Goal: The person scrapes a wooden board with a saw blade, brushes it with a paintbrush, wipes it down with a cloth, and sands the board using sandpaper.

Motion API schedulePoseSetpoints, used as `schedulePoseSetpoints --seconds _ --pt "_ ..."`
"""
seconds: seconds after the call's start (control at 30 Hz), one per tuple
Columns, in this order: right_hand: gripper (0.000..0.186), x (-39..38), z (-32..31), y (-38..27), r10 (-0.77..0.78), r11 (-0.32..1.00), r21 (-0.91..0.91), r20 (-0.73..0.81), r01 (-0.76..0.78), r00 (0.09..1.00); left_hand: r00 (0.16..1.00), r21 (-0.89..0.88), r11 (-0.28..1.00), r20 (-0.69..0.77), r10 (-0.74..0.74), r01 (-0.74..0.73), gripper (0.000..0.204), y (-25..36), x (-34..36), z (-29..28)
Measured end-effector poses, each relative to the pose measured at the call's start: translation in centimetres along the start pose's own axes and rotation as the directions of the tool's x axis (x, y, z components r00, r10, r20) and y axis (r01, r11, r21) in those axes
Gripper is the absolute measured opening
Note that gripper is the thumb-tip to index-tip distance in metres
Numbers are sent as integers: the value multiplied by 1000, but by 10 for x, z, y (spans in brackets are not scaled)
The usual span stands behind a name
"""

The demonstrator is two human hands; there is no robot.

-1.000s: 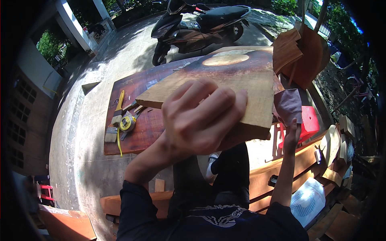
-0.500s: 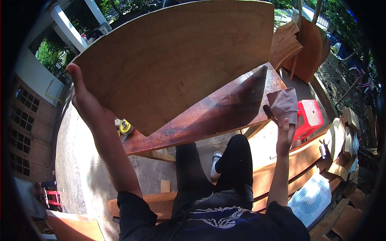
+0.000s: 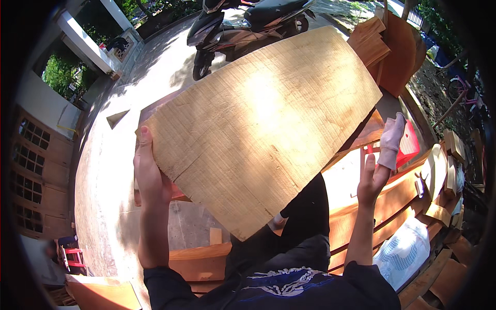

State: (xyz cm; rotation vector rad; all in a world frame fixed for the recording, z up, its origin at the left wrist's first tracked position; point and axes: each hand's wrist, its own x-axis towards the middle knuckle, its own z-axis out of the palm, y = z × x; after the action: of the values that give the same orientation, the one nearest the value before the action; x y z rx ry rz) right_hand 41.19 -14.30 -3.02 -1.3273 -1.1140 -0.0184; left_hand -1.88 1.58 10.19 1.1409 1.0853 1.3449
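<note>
In the head view, the left hand (image 3: 150, 173) holds up a big pale wooden board (image 3: 263, 129) by its left edge. The thumb lies on the near face, and the other fingers must be behind the wood, where they cannot be seen. The board is lifted and tilted in front of the person, above a dark wooden slab (image 3: 369, 135) that lies lower down. It hides most of that slab. The right hand (image 3: 373, 178) is well apart from the board, on the right. Its fingers are closed on a pale cloth (image 3: 391, 140) that sticks up from them. I think the board could slip, because only one hand holds it, and only at one edge. It looks wide and heavy, so it may twist and drop onto the person's legs or the slab. A long crack runs across the wood near the left hand, and it could split there. The far end points at a parked scooter (image 3: 243, 20) and could bump it if swung. A red plastic stool (image 3: 408, 144) stands to the right, just behind the cloth.
</note>
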Motion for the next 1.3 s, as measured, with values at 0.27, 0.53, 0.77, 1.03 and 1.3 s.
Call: schedulePoseSetpoints --seconds 0.27,0.53,0.77,1.03,1.3 --pt "46 -5 0 -8 176 977 -159 235 -141 956 977 -45 976 11 -212 213 61 -55 -23 -16" --pt "43 34 33 -58 40 922 -303 692 240 720 865 349 860 205 -458 372 65 -63 -25 -41" --pt "48 58 58 -57 40 881 -324 777 346 628 698 694 623 242 -674 361 73 -30 -1 -56" --pt "47 75 83 -35 20 833 -323 828 448 560 720 896 404 157 -676 184 63 -10 3 -38" --pt "55 172 144 11 338 610 -686 678 396 653 932 857 368 342 117 -360 45 -25 -72 -6"
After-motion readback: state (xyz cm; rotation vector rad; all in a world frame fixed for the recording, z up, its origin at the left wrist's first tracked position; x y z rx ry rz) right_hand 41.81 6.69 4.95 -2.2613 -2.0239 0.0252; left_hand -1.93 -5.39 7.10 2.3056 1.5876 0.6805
